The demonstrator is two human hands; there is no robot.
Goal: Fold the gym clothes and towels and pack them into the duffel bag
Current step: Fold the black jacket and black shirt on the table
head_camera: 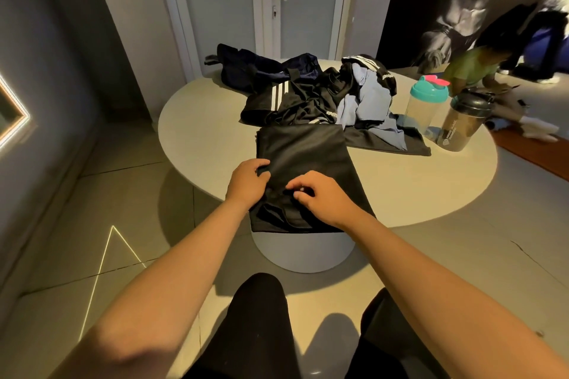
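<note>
Your left hand (248,183) pinches the left edge of the black garment (308,154); your right hand (320,197) pinches a fold near its middle. The garment's near end overhangs the table (209,132) rim. Bare tabletop lies on either side, and the clothes pile (308,95) touches its far edge.

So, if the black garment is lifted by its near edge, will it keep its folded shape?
Probably not. The black garment looks thin and floppy: its near end hangs over the table edge. Its sheen suggests smooth fabric, so the layers may slide apart. It likely weighs little, as it wrinkles where the left hand and right hand pinch it.
</note>
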